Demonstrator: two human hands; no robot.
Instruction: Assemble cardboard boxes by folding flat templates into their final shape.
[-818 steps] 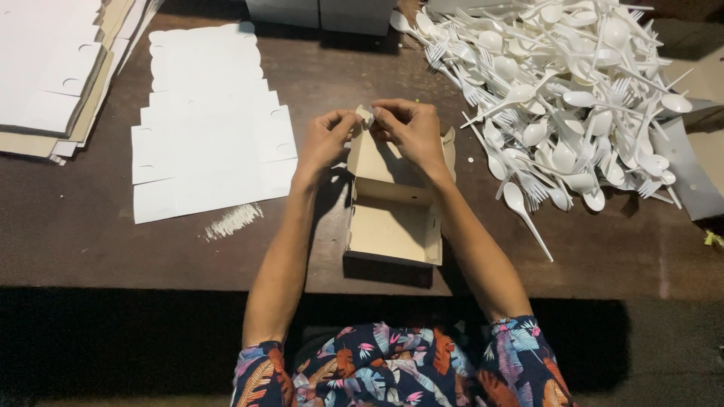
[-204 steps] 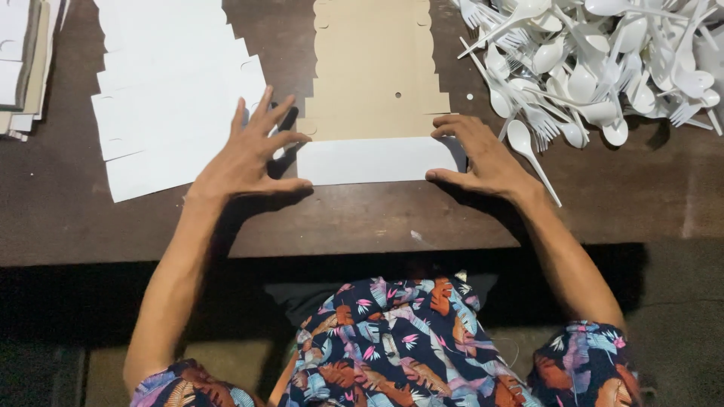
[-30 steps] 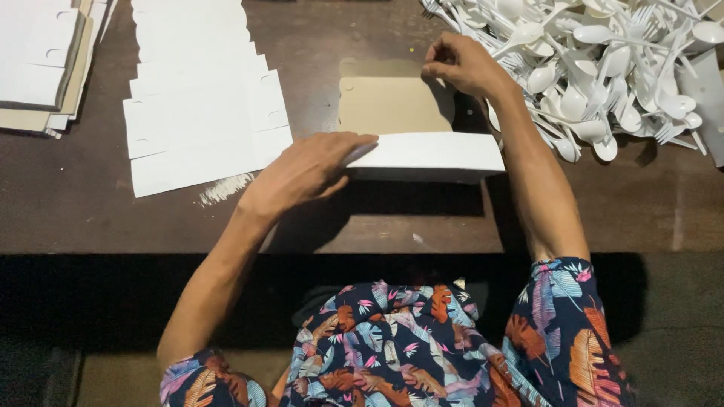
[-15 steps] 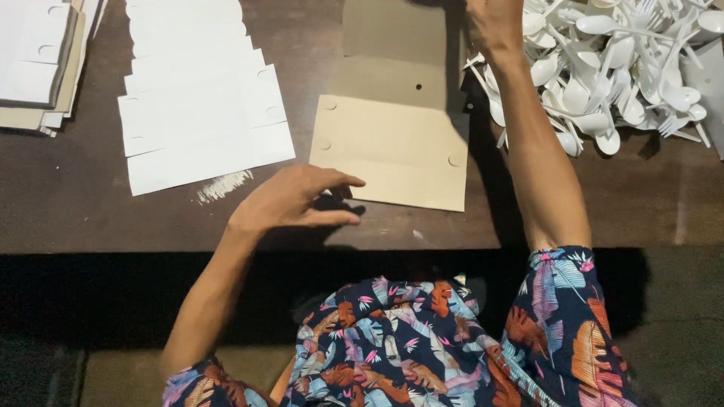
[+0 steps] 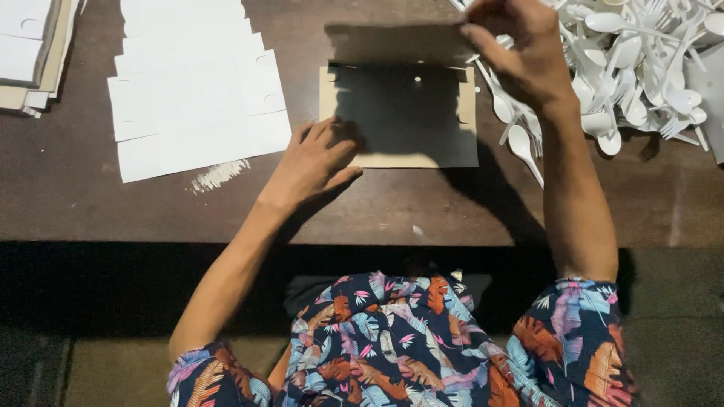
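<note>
Surface: dark wooden table [image 5: 90, 211]; white cutlery heap [image 5: 641, 68] at right
Left hand [image 5: 313, 162]: fingers flat, pinning brown cardboard blank [image 5: 400, 143]
Right hand [image 5: 520, 53]: pinching raised far flap
Technique: keep base pinned; fold squarely along crease

- The left hand [image 5: 313, 162] lies palm down, fingers together and pointing up and to the right, fingertips resting on the near left corner of the brown card sheet [image 5: 407, 143].
- Its forearm runs bare, down and left from that corner.
- The right hand [image 5: 516, 49] is raised over the sheet's far right corner, fingers curled, thumb and forefinger pinched together.
- The right forearm stretches straight along the sheet's right side.
</note>
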